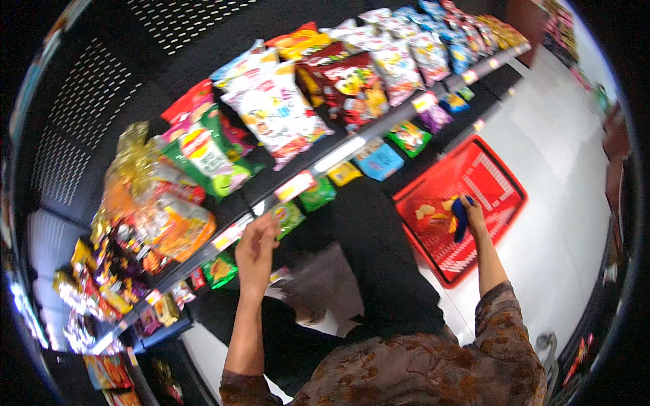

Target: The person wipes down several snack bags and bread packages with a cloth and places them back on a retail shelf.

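My right hand [474, 215] grips a dark blue and yellow snack packet [461, 218] over the red plastic shopping basket [514, 200]. Beside that packet, inside the basket, yellow and red packaging with chip pictures shows; whether it is a separate bag I cannot tell. Off to the other side, my left hand [258, 248] is raised at the shelf's front edge, its fingers loosely bent and apparently empty. A green snack packet [288, 218] from the lower shelf appears right by its fingertips; contact between them is unclear.
The black upper shelf carries a white snack bag [277, 111], a green chip bag [203, 152], dark red bags [350, 83] and orange-wrapped packs [175, 223]. Price tags line its edge rail [340, 155]. Small packets, including a blue one [380, 161], sit below. Pale floor tiles [563, 152] lie beyond the basket.
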